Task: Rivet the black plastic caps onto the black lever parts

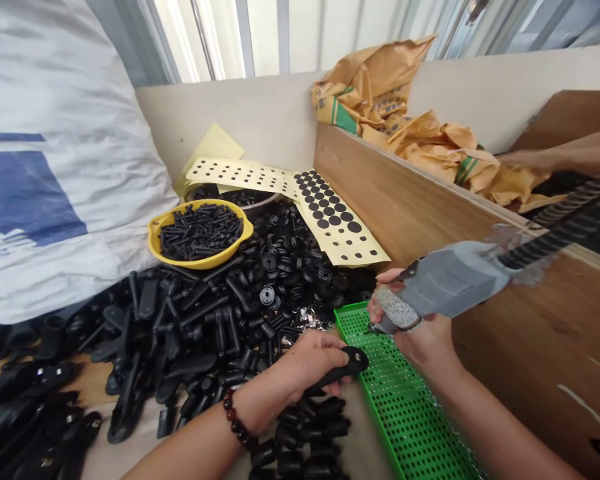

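My left hand (320, 360) is closed around a long black plastic handle (356, 360), its rounded end with a small hole sticking out past the fingers. Wrapped about a grey power screwdriver (455, 280) is my right hand (415, 327); a grey textured band covers part of the grip. The tool's tip points left, above the green perforated tray (405, 413) and near the handle's end, apart from it. Small shiny metal pieces (310, 320) lie by the tray's far left corner. Short black cylinders (305, 433) are grouped below my left hand.
Black plastic parts (190, 333) heap across the left. A yellow basin (203, 260) holds black screw-like pieces. Sheets of black round stickers (330, 207) lie behind. A wooden partition (360, 180) bounds the right, with brown paper bags (380, 100) over it. A white sack (55, 167) stands left.
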